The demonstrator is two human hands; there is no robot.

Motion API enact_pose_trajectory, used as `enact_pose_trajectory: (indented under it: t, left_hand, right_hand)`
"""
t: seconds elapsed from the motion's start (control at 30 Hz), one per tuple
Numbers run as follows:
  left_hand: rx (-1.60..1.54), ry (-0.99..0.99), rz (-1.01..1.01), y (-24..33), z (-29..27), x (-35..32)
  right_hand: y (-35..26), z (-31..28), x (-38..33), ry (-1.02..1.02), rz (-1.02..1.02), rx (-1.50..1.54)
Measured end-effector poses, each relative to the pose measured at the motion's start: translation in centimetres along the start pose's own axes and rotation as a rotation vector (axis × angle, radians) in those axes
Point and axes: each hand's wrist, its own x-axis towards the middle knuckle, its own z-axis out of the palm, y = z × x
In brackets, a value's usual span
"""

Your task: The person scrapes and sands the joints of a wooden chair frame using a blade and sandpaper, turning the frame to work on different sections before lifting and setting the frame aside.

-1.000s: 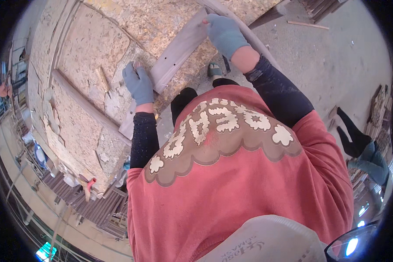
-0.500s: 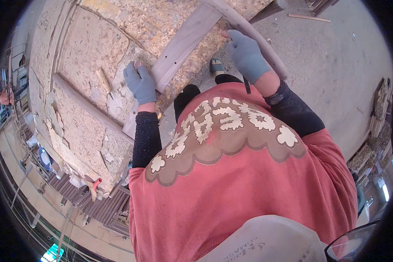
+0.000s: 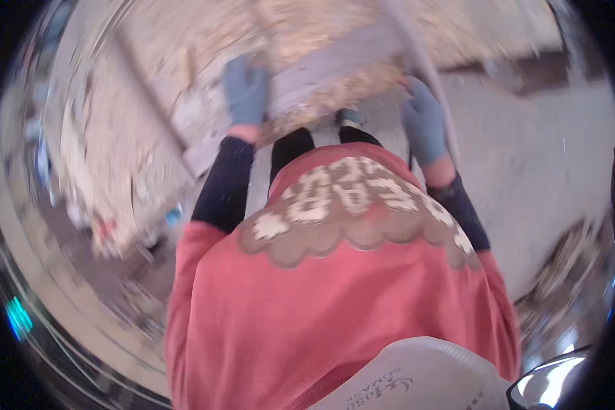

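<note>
The floor (image 3: 526, 157) is grey and smooth, and the picture is blurry. A big flat board made of pressed wood chips (image 3: 150, 102) lies on the floor, taking up the top and left. A long grey plank (image 3: 335, 72) lies on top of the board, slanting up to the right. A thin pale strip (image 3: 424, 61) runs beside the plank's right end. Small blurry bits (image 3: 567, 253) lie on the floor at the right

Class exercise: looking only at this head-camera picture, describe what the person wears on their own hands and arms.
Both the left hand and the right hand wear blue-grey gloves. Each forearm is covered by a tight dark sleeve, which comes out of the wide short sleeve of a loose coral-red shirt. The picture is blurred, so no finer markings can be made out.
</note>
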Motion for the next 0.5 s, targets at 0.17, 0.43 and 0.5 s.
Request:
enact_pose_trajectory:
  t: [0.17, 0.43, 0.5]
  left_hand:
    - [-0.041, -0.025, -0.071, 0.4, 0.3, 0.3]
    - [0.02, 0.048, -0.139, 0.1, -0.1, 0.0]
    - [0.005, 0.056, -0.159, 0.4, -0.4, -0.1]
  right_hand:
    - [-2.6, 0.0, 0.3, -0.152, 0.02, -0.049]
    - [-1.9, 2.0, 1.2, -0.333, -0.026, -0.003]
    - [-2.8, 2.3, 1.0, -0.361, 0.004, 0.001]
